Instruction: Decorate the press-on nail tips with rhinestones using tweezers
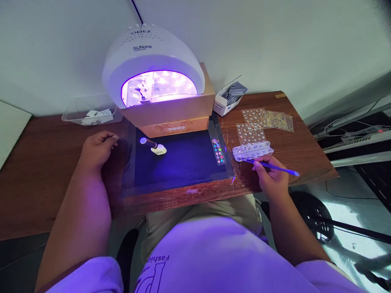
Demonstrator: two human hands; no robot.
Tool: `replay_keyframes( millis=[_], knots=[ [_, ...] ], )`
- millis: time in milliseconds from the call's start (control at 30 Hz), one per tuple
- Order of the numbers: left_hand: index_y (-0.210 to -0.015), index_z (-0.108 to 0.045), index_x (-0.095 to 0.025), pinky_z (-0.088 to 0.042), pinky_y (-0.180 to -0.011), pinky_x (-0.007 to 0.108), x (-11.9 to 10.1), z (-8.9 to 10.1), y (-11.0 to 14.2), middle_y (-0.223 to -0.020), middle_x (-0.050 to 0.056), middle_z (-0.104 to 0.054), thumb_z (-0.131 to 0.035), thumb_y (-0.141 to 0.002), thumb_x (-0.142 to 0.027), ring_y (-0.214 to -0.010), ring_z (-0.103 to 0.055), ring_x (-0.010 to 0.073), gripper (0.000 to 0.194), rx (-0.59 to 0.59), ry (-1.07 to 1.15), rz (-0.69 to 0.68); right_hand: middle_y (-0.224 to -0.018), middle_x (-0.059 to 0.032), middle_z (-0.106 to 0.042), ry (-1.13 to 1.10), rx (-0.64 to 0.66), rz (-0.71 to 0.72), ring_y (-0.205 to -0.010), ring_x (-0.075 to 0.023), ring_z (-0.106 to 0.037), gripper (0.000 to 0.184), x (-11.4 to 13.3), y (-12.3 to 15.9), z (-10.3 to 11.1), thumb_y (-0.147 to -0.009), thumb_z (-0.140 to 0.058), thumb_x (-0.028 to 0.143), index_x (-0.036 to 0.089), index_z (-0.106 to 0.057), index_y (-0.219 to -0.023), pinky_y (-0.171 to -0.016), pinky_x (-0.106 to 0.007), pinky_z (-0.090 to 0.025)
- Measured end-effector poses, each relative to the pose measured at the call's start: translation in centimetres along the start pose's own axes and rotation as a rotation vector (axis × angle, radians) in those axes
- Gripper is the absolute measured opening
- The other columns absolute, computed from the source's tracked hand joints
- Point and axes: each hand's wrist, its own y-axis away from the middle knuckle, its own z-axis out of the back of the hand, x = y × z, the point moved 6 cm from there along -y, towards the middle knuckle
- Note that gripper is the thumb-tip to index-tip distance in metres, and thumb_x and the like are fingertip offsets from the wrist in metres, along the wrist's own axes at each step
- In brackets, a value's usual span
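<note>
My right hand (273, 175) pinches a slim, pen-like nail art brush (282, 169). Its tip meets the near edge of a long clear case (253, 151) with small sparkly pieces in it; whether it touches the contents cannot be told. My left hand (99, 149) rests on the table left of the dark mat (183, 171), fingers curled in and nothing visible in them. On that mat a nail polish bottle (159, 150) with a dark cap lies tipped over. A strip of colourful flower stickers (218, 151) is at the mat's right side.
A lit white nail lamp (152, 61) sits on a cardboard box (171, 108) at the back, with a small metal stand inside. Left of it is a clear tray (91, 118) of white pieces. Rightward are a white box of packets (229, 99) and sticker sheets (251, 133).
</note>
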Motion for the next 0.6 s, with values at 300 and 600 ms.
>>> replay_keyframes(
  millis=[300, 600],
  knots=[
    [-0.084, -0.062, -0.014, -0.045, -0.065, 0.026, -0.34, -0.04, 0.19, -0.070, -0.003, -0.056, -0.061, -0.096, -0.041, -0.062, -0.051, 0.0102, 0.029, -0.006, -0.002, -0.015, -0.073, 0.0014, -0.064, -0.020, -0.001, -0.009, -0.065, -0.0166, -0.061, 0.017, -0.43, -0.04, -0.16, -0.091, -0.064, 0.040, 0.023, -0.063, -0.091, -0.065, -0.032, -0.046],
    [-0.084, -0.062, -0.014, -0.047, -0.065, 0.027, 0.08, -0.17, 0.08, -0.072, -0.003, -0.057, -0.060, -0.096, -0.042, -0.063, -0.051, 0.0100, 0.031, -0.001, -0.009, -0.028, -0.073, 0.0012, -0.064, -0.011, -0.006, -0.002, -0.064, -0.0168, -0.061, 0.016, -0.45, 0.02, -0.17, -0.090, -0.063, 0.039, 0.022, -0.062, -0.091, -0.065, -0.033, -0.047]
  ],
)
